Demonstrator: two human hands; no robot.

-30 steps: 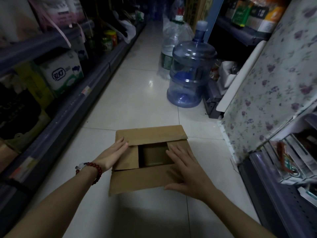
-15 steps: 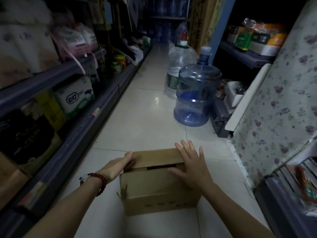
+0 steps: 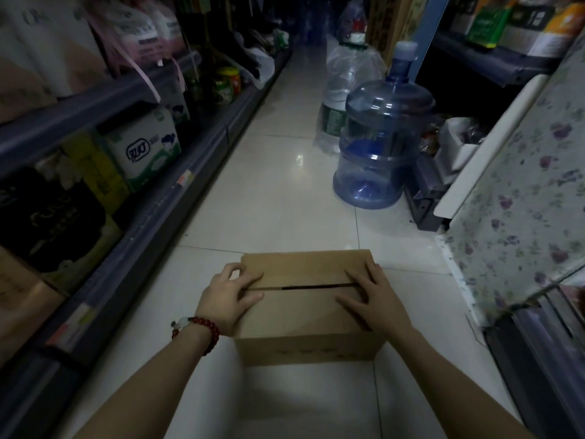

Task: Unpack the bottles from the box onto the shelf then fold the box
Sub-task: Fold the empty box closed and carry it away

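A brown cardboard box [image 3: 305, 315] stands on the white tiled floor in the aisle, its two top flaps lowered with a narrow dark slit between them. My left hand [image 3: 229, 296] rests on the box's top left edge, fingers bent over the flap seam. My right hand [image 3: 373, 299] lies flat on the top right, fingers spread across the seam. A red bead bracelet circles my left wrist. The box's contents are hidden; no bottles from it show.
A dark shelf unit [image 3: 133, 223] with packaged goods runs along the left. A large blue water jug [image 3: 380, 147] and a bagged bottle [image 3: 345, 90] stand ahead on the right. A floral-covered cabinet [image 3: 519, 198] and low shelf edge [image 3: 538, 359] close off the right.
The flaps, partly open a second ago, now lie closed. Both hands shifted from the inner flaps onto the box top, and the view rose to look further down the aisle.
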